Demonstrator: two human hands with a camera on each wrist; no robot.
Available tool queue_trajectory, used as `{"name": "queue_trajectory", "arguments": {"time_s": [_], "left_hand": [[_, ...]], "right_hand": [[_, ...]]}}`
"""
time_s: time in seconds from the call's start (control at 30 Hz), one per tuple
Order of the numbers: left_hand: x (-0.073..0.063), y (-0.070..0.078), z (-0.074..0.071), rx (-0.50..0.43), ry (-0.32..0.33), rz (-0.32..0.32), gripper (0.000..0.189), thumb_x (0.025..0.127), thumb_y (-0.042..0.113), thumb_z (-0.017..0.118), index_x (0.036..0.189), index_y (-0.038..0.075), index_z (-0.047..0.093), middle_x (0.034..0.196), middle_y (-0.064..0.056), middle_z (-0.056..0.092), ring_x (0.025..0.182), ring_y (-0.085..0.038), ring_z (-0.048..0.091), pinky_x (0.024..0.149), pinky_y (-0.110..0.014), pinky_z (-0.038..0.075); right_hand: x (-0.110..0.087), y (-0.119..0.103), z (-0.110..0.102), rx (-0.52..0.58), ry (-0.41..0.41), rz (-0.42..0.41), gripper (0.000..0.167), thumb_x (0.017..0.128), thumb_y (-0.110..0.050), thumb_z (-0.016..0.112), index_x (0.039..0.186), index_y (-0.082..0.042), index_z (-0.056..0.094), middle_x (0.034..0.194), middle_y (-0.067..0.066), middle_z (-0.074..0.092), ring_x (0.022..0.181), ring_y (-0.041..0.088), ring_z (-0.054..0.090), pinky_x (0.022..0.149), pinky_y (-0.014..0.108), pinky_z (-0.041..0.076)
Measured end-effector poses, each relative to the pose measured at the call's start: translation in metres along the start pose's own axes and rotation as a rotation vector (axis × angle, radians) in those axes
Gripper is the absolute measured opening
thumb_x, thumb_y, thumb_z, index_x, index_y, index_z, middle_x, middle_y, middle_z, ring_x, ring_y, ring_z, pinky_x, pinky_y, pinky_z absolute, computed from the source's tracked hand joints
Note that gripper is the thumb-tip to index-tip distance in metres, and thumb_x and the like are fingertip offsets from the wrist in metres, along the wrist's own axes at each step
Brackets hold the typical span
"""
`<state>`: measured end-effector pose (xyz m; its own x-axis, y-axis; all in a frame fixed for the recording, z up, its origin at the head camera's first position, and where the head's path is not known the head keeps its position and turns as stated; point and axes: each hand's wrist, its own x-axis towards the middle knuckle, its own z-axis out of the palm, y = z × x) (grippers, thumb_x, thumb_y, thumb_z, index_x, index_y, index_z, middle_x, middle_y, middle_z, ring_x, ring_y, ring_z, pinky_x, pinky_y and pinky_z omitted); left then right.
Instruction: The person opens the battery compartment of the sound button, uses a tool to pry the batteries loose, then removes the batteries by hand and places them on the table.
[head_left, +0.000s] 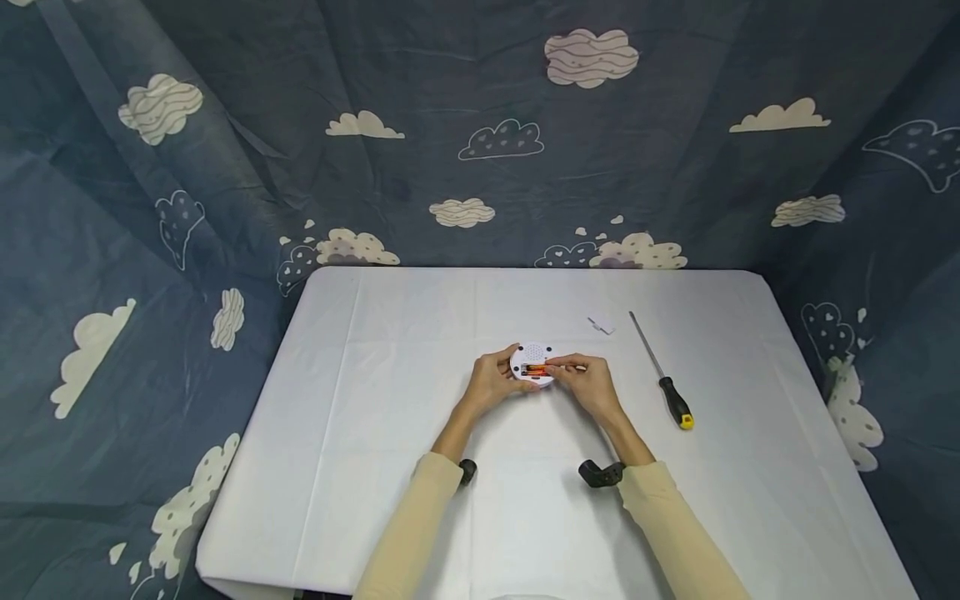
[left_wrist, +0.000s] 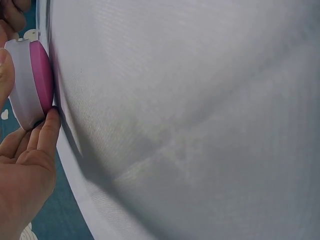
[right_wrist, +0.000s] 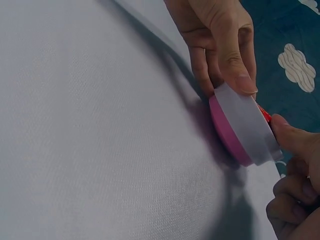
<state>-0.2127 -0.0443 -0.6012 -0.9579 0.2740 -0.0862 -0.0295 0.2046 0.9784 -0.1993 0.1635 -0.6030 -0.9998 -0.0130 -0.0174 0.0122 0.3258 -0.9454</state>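
A round white device with a speaker grille and a battery slot faces up at the middle of the table. Its underside is pink, as the left wrist view of the device shows. The left hand grips its left side between thumb and fingers. Orange-red batteries lie at the slot; how many is too small to tell. The right hand pinches a battery's end there, its thumb on the red casing in the right wrist view. The other right fingers are curled under.
A screwdriver with a black and yellow handle lies to the right. Behind the hands is a small pale piece with dark marks, perhaps a cover. White cloth covers the table; a dark blue cloud-print curtain surrounds it.
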Motion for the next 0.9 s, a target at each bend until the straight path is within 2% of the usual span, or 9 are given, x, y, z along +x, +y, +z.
{"name": "queue_trajectory", "arguments": {"time_s": [0.07,0.13,0.27,0.37,0.47,0.57,0.67,0.83,0.9], "left_hand": [[0.000,0.001,0.001,-0.001,0.001,-0.001,0.091,0.076,0.007,0.092,0.151,-0.009,0.043,0.150,-0.028,0.052,0.135,-0.032,0.060,0.103,-0.023,0.057],[0.000,0.001,0.001,-0.002,0.000,-0.008,0.091,0.076,0.007,0.092,0.151,-0.008,0.043,0.150,-0.028,0.052,0.135,-0.032,0.060,0.104,-0.023,0.057],[0.000,0.002,0.002,0.002,0.001,-0.027,0.092,0.076,0.008,0.092,0.152,-0.007,0.042,0.149,-0.027,0.054,0.135,-0.031,0.061,0.104,-0.022,0.057],[0.000,0.002,0.001,0.016,0.007,-0.042,0.093,0.076,0.011,0.092,0.153,-0.006,0.043,0.150,-0.025,0.054,0.135,-0.030,0.061,0.105,-0.022,0.056],[-0.001,0.002,0.001,0.028,0.017,-0.055,0.092,0.077,0.012,0.092,0.153,-0.004,0.043,0.151,-0.023,0.054,0.137,-0.028,0.059,0.107,-0.022,0.055],[-0.002,0.001,0.001,0.018,0.022,-0.060,0.091,0.077,0.011,0.091,0.153,-0.005,0.043,0.151,-0.024,0.054,0.138,-0.028,0.058,0.108,-0.025,0.055],[-0.001,0.001,0.001,0.001,0.023,-0.064,0.092,0.076,0.009,0.091,0.153,-0.007,0.042,0.151,-0.024,0.054,0.138,-0.028,0.058,0.108,-0.025,0.054],[0.000,0.001,0.003,-0.010,0.024,-0.057,0.091,0.076,0.007,0.091,0.152,-0.008,0.042,0.149,-0.025,0.054,0.137,-0.030,0.059,0.107,-0.024,0.055],[0.000,0.001,0.004,-0.011,0.018,-0.053,0.092,0.076,0.007,0.091,0.152,-0.007,0.042,0.149,-0.026,0.054,0.136,-0.031,0.059,0.106,-0.024,0.056]], "right_hand": [[-0.001,-0.001,-0.001,0.015,0.019,0.027,0.021,0.092,-0.018,0.081,0.106,-0.002,0.081,0.114,0.020,0.076,0.085,0.005,0.053,0.065,0.007,0.045],[-0.003,-0.002,-0.003,0.019,0.043,0.031,0.023,0.091,-0.020,0.082,0.107,-0.004,0.081,0.112,0.017,0.076,0.080,0.002,0.052,0.062,0.007,0.044],[-0.005,0.000,-0.009,0.055,0.117,0.002,0.021,0.090,-0.019,0.083,0.106,-0.005,0.082,0.088,0.006,0.072,0.059,-0.003,0.043,0.047,0.009,0.035],[-0.006,0.001,-0.015,0.089,0.166,-0.033,0.020,0.089,-0.017,0.083,0.105,-0.005,0.082,0.075,-0.003,0.063,0.051,-0.003,0.035,0.042,0.012,0.030],[-0.005,0.002,-0.023,0.102,0.212,-0.039,0.020,0.089,-0.018,0.083,0.105,-0.006,0.082,0.077,-0.010,0.062,0.051,-0.004,0.033,0.042,0.012,0.029],[-0.004,0.003,-0.033,0.085,0.271,-0.026,0.023,0.089,-0.023,0.084,0.105,-0.007,0.082,0.079,-0.011,0.060,0.051,-0.003,0.030,0.041,0.013,0.027],[-0.002,0.005,-0.046,0.062,0.334,-0.008,0.026,0.088,-0.026,0.084,0.106,-0.008,0.082,0.081,-0.014,0.060,0.050,-0.004,0.030,0.040,0.013,0.027],[0.003,0.012,-0.082,0.069,0.454,0.024,0.030,0.087,-0.026,0.086,0.108,-0.004,0.082,0.068,-0.014,0.054,0.051,-0.002,0.031,0.039,0.016,0.025],[0.006,0.019,-0.101,0.052,0.505,0.064,0.032,0.087,-0.028,0.085,0.108,-0.005,0.082,0.074,-0.017,0.056,0.054,-0.001,0.032,0.041,0.017,0.025]]}}
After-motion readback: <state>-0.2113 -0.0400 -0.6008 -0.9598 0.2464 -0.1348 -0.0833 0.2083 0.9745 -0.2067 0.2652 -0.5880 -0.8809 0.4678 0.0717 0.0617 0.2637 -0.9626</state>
